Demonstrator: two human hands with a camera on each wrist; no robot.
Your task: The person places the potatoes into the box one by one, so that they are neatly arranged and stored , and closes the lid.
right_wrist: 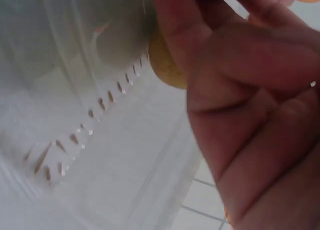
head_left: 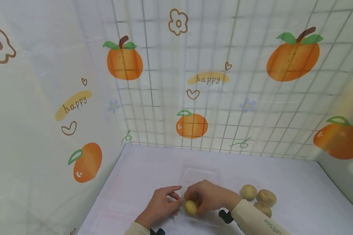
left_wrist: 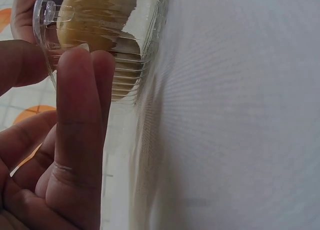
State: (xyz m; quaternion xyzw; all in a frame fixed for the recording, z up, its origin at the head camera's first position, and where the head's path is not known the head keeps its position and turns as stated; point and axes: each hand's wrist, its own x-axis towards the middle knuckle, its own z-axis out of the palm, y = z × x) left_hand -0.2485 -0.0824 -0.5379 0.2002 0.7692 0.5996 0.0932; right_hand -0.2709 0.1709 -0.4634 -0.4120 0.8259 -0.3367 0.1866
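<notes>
Loading looks partway: two potatoes (head_left: 191, 208) in the tray (head_left: 197, 222), one in the grip of the right hand (head_left: 210, 195) (left hand (head_left: 161, 203) relaxed, fingertips (left_wrist: 75, 72) at the wall), three more (head_left: 249, 192) left on the tabletop (head_left: 147, 173).

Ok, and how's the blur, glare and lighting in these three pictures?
Head: fairly even light, but the clear container looks faint against the white tabletop. Left wrist: bright glare streaks on the container's ridged side, soft shadow on the tabletop. Right wrist: the container is hazy and out of focus, with small glints along its ridges.
</notes>
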